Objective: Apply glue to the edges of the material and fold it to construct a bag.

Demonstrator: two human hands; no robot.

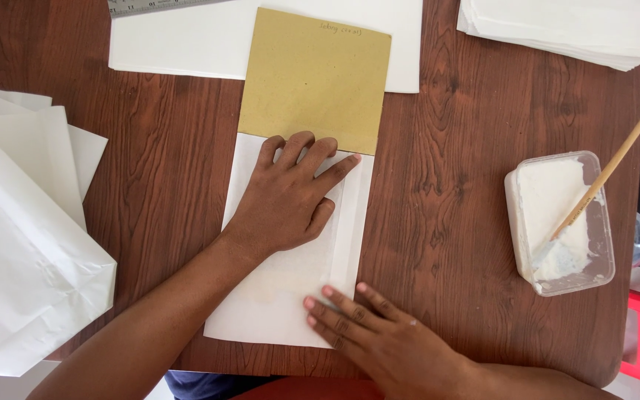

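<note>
Paper: white folded sheet (290,289) w/ side flap, flat on brown wood table (164,170), under both hands.
Card: tan cardboard (314,78) just beyond L fingertips.
L hand (287,204): fingers spread, pressing flat.
R hand (379,337): fingers together, flat on bottom edge.
Tub (561,222): clear plastic, white paste + wooden stick (609,167), well right of R fingers.

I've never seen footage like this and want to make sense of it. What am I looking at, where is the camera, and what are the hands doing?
The one picture comes from a camera worn on a person's head, looking down at a brown wooden table. No machine here: both hands are the person's own. The left hand presses flat on a folded white paper, whose top is tucked under a tan card. The right hand rests its fingertips on the paper's lower edge. Neither hand grips anything. Around lie white paper stacks, a metal ruler, and a clear tub of white paste with a wooden-handled brush.
</note>
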